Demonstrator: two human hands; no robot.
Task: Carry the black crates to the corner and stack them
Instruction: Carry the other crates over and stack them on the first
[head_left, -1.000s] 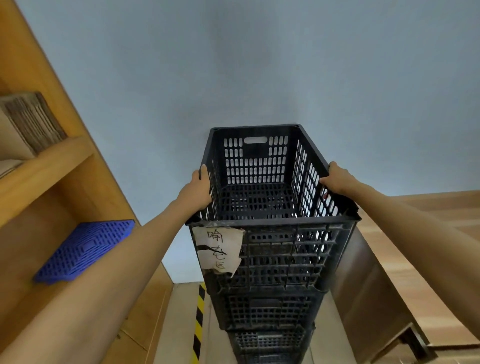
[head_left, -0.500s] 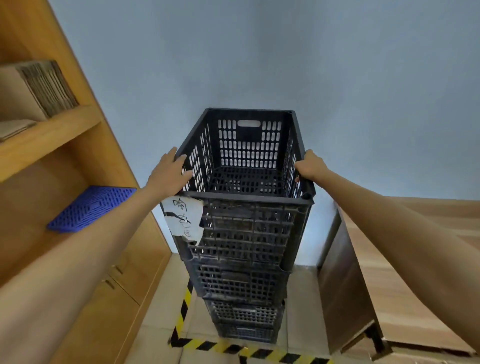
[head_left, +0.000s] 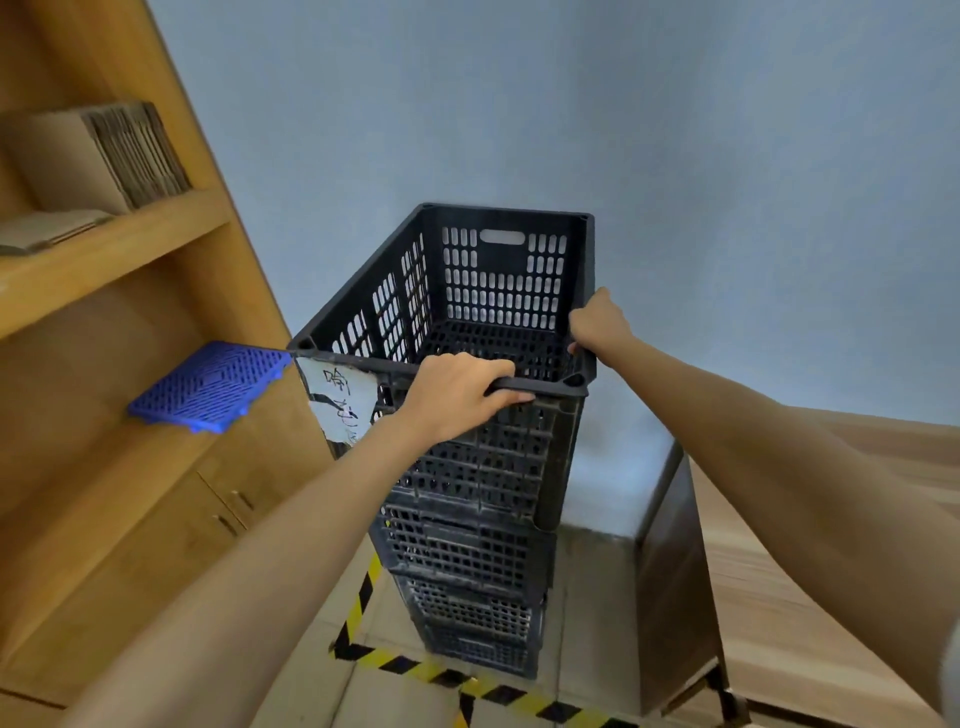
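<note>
Top crate: the black perforated plastic crate (head_left: 498, 291) sits on top of the stack, empty, its slotted walls and grid floor open to view, a handle slot cut in the far wall.
Stack: under it I count at least three more black plastic crates (head_left: 467, 561), one upon another, going down to the tiled floor (head_left: 592, 597) in the corner by the pale blue wall (head_left: 727, 156).
Left hand: my left hand (head_left: 457, 395) is over the near rim of the top crate, fingers curled down over the edge and closed on it, thumb along the outer face.
Right hand: my right hand (head_left: 597, 325) is on the right-side rim, fingers wrapped over the edge and clamped on it, knuckles up.
Label: a torn white paper label with black handwriting (head_left: 337, 400) hangs on the near face of the top crate, at its left corner, just beside my left wrist.
Floor marking: yellow-and-black hazard tape (head_left: 415, 670) runs along the floor around the foot of the stack.
Left side: a wooden shelf unit (head_left: 130, 249) stands beside the stack; a blue plastic grid mat (head_left: 208, 384) lies on a lower shelf, its corner near the top crate, and flattened brown cardboard (head_left: 104, 156) rests on the shelf above.
Right side: a dark-framed wooden table (head_left: 675, 545) stands just beside the stack.
</note>
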